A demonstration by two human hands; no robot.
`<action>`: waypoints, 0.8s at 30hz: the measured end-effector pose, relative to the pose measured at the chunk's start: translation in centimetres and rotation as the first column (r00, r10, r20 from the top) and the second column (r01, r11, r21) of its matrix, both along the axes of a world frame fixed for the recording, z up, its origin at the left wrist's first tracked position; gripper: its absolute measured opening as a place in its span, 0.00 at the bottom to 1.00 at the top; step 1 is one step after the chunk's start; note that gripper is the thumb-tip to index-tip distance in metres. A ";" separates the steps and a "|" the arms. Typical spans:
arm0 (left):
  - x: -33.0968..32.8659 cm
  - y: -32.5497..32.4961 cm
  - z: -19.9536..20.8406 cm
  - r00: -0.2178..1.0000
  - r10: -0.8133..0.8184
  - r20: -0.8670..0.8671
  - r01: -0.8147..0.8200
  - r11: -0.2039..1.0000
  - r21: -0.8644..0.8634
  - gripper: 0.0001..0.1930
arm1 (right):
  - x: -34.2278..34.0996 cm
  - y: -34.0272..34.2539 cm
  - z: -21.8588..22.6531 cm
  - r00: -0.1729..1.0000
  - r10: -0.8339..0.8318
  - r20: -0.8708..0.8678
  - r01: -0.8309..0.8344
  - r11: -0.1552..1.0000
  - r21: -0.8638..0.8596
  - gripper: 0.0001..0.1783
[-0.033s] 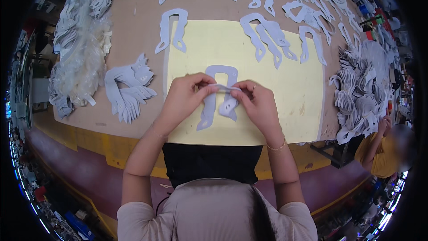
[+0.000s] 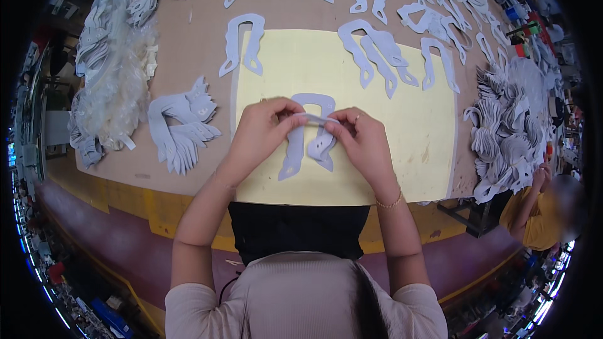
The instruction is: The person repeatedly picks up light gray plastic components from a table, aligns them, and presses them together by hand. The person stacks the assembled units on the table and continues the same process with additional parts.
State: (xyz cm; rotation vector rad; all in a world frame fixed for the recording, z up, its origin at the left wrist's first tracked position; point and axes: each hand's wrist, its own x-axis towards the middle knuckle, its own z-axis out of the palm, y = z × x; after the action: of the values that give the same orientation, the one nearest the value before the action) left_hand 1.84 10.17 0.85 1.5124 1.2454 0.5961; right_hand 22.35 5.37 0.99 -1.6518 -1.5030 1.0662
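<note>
Between both hands a pale grey U-shaped cut piece (image 2: pixel 319 118), which looks like shoe-upper material, is held up near the middle of the yellow sheet (image 2: pixel 402 150). My left hand (image 2: pixel 265 127) pinches one end of its bent edge between thumb and fingers. The other end is pinched by my right hand (image 2: pixel 359 137); a part with small holes hangs down beside that thumb. Flat beneath them lies another grey U-shaped piece (image 2: pixel 294 150), its curve pointing away from me and one leg partly covered by the held piece.
A fanned stack of grey pieces (image 2: pixel 179 132) lies to the left, near clear plastic bags (image 2: pixel 119 88). Several single pieces (image 2: pixel 242 41) are spread along the far side. Bundled pieces (image 2: pixel 502 125) pile up at the right edge. A person in a yellow top (image 2: pixel 543 220) is at far right.
The held piece has tilted slightly, its left end now a little higher, and its hanging part has curled a bit. Both hands keep their pinch in nearly the same place.
</note>
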 end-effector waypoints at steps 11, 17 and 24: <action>1.2 3.1 -1.8 0.944 0.062 -0.323 0.076 0.914 0.399 0.11 | -0.7 3.6 0.0 0.970 -0.002 0.243 0.012 0.999 -0.043 0.13; 1.7 4.2 -0.6 0.981 0.026 -0.192 0.009 0.984 0.179 0.08 | -0.5 4.0 -1.0 0.965 -0.061 0.256 0.045 0.996 0.071 0.12; 1.6 4.9 -1.9 0.983 0.013 -0.181 0.040 0.956 0.289 0.06 | -0.3 5.3 -0.7 0.955 0.033 0.296 -0.050 0.998 0.049 0.08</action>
State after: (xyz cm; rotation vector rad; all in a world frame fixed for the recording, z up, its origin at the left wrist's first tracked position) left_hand 3.40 15.07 -1.07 1.8542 1.3263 0.6676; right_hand 22.02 10.65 0.33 -1.8074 -1.7468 0.8157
